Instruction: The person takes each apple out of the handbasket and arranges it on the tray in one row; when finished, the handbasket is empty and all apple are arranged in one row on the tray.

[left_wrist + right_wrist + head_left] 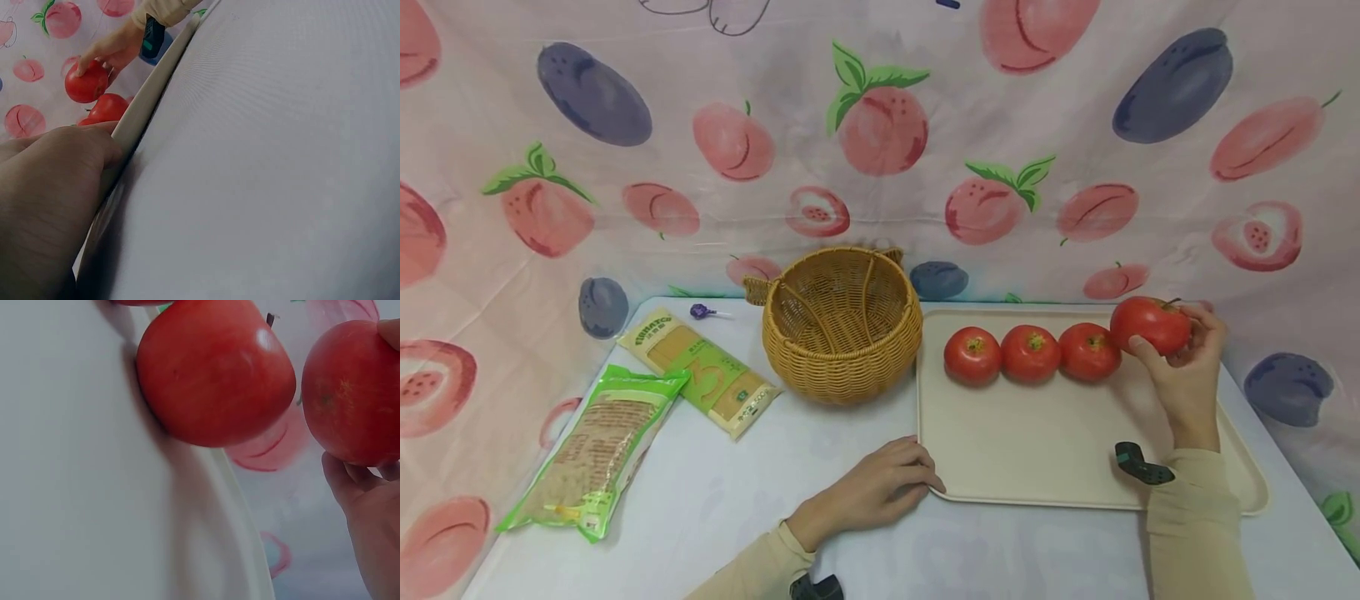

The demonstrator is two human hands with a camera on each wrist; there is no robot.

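Note:
My right hand grips a red apple, thumb on its near side and fingers around the far side. In the right wrist view this apple is held above the tray's surface level, apart from an apple standing on the tray. Three red apples stand in a row along the back of the beige tray: a left one, a middle one and a right one. At the tray's near left corner, my left hand pinches the rim.
Left of the tray stands a wicker basket with its handles folded down. Further left lie a yellow-green noodle packet, a green-edged clear bag and a purple lollipop. A fruit-print cloth hangs behind the table.

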